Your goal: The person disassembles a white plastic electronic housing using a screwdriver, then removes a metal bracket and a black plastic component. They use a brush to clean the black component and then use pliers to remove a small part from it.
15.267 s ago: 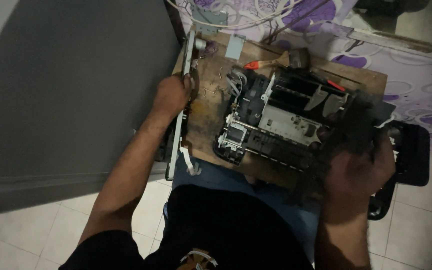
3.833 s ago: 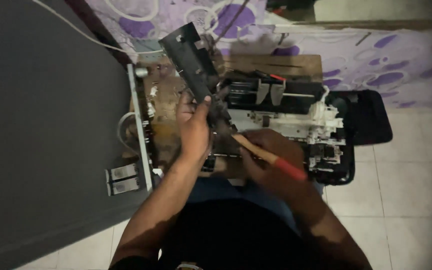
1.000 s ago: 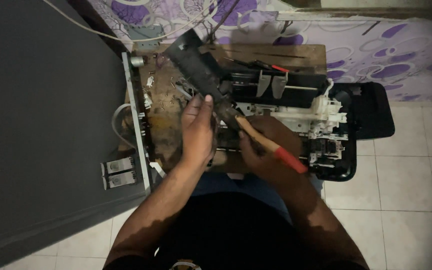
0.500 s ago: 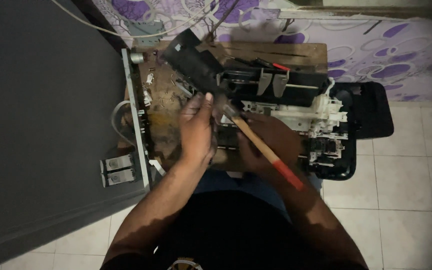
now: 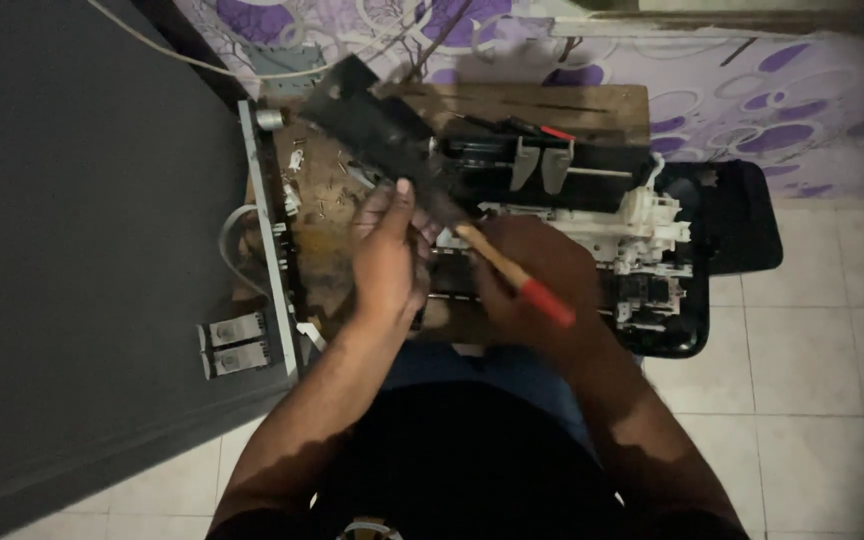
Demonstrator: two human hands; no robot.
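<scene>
Plainly, from the head camera: held a black panel (image 5: 372, 130) tilted up over the left end of an opened printer (image 5: 592, 205), well above the wooden board (image 5: 562, 100) underneath. Wrapped the left hand (image 5: 389, 255) round the lower end of that panel, fingers curled shut on it and the thumb laid flat along its top face. Closed the right hand (image 5: 537, 285) in a full fist round a screwdriver (image 5: 517, 280) with a wood-and-red handle, shaft aimed up and left toward the place where panel and left hand met. Could not make out the tip, hidden behind the left fingers, nor whether it sat in a screw head. Called, by the look of it, for a steady brace from the left hand so the panel did not swing, and for the shaft lined up straight with the fastener and pressed in along its length before any turn, since a slanted tip would likely have slipped toward the thumb. Needed care too with the loose screws (image 5: 327, 190) scattered on the board just left of the hand, near the grey metal rail (image 5: 267, 230) at the board's edge: easily knocked off toward the tiled floor (image 5: 812, 380). Lay dim overall, so fine detail at the joint uncertain.
</scene>
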